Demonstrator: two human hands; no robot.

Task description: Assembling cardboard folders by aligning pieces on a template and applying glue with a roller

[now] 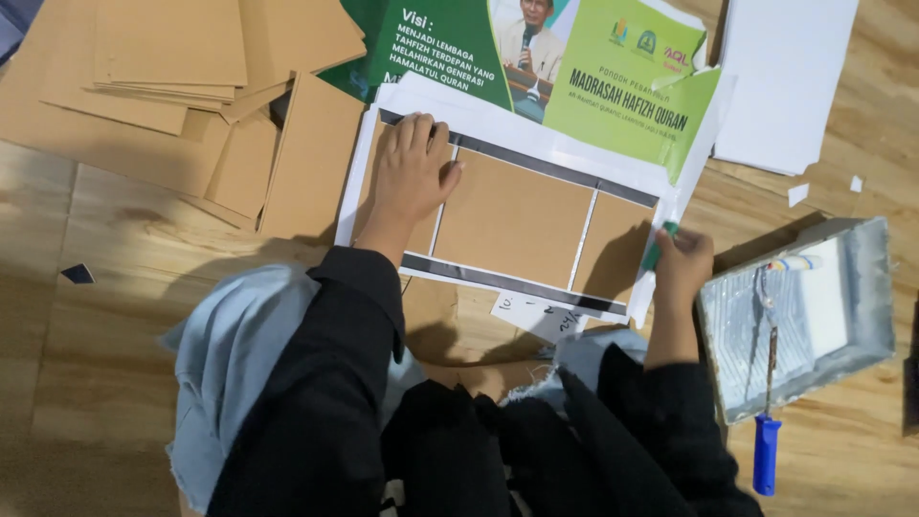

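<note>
Brown cardboard panels (512, 218) lie on a white sheet (536, 134) on the floor. The left hand (410, 172), fingers spread flat, pins one panel steady; the right hand (682, 263), fingers closed around a green tool (657, 247), works the sheet's edge.

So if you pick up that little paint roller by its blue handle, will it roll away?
Probably not: the roller lies in a walled tray. Its thin wire frame suggests it is light. Set on the floor, its round head might roll.
</note>
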